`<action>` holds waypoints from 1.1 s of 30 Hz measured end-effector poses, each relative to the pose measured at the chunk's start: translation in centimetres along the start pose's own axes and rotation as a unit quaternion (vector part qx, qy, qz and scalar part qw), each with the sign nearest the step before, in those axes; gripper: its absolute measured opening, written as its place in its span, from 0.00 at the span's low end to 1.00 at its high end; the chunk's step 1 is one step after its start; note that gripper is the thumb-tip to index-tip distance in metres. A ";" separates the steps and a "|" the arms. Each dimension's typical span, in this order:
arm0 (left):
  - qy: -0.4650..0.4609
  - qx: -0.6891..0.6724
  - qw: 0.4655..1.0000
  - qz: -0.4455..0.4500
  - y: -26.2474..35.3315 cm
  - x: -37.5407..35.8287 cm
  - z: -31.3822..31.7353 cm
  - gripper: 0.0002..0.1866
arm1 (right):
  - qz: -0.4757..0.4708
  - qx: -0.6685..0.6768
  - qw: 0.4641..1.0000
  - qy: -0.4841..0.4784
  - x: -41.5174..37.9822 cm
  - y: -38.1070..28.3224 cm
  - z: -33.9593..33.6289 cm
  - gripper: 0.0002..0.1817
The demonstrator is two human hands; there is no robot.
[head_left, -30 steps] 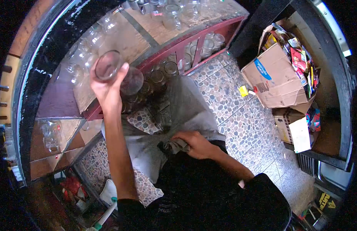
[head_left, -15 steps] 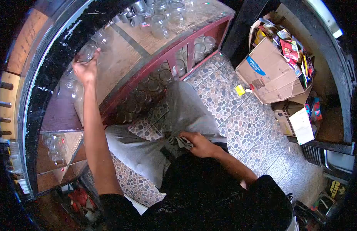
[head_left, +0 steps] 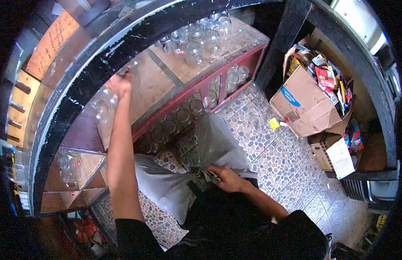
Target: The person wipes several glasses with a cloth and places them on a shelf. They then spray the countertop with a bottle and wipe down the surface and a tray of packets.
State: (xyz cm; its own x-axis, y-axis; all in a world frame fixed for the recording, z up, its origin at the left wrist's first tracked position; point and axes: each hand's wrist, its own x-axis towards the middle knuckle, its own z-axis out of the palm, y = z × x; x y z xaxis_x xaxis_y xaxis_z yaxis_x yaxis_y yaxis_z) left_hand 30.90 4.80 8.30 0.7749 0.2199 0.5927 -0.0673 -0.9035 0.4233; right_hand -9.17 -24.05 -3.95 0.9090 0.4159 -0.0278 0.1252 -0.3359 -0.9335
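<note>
Over the lap, the right hand (head_left: 229, 178) is clenching a bunched cloth (head_left: 207, 175) in its fingers. Farther out, the left hand (head_left: 121, 85) is hovering over the wooden shelf (head_left: 152, 86), near glass jars (head_left: 100, 105); whether its fingers are grasping one, I cannot tell. Beyond, more jars (head_left: 193, 54) are standing upright.

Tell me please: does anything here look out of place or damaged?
A small yellow item lies on the pebble-patterned floor near the larger cardboard box, as if dropped. The black edge has pale patches, perhaps chipped paint.
</note>
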 end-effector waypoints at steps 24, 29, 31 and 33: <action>0.215 -0.183 0.958 0.049 14.1 -14.9 -1.2 0.36 | 0.073 0.055 0.993 -0.068 0.0 0.8 -1.1 0.33; 0.162 -0.432 0.804 0.375 26.3 -14.5 -5.6 0.21 | 0.011 0.042 0.999 -0.010 -0.8 4.7 1.0 0.27; 0.163 -0.472 0.752 0.429 31.2 -9.9 -7.3 0.16 | 0.013 0.098 0.995 0.002 -1.0 5.4 1.5 0.26; 0.111 -0.455 0.762 0.447 35.5 -4.6 -9.5 0.11 | 0.062 0.160 0.985 0.001 -1.1 2.9 0.3 0.27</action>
State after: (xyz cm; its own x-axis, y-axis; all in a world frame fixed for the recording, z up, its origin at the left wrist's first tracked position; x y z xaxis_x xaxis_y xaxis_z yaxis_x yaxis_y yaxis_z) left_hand 18.99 -24.77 27.12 0.0446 -0.1863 0.9815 -0.9924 -0.1208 0.0221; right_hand -9.90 -25.20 -6.74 0.9103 0.3865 -0.1484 -0.1185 -0.1002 -0.9879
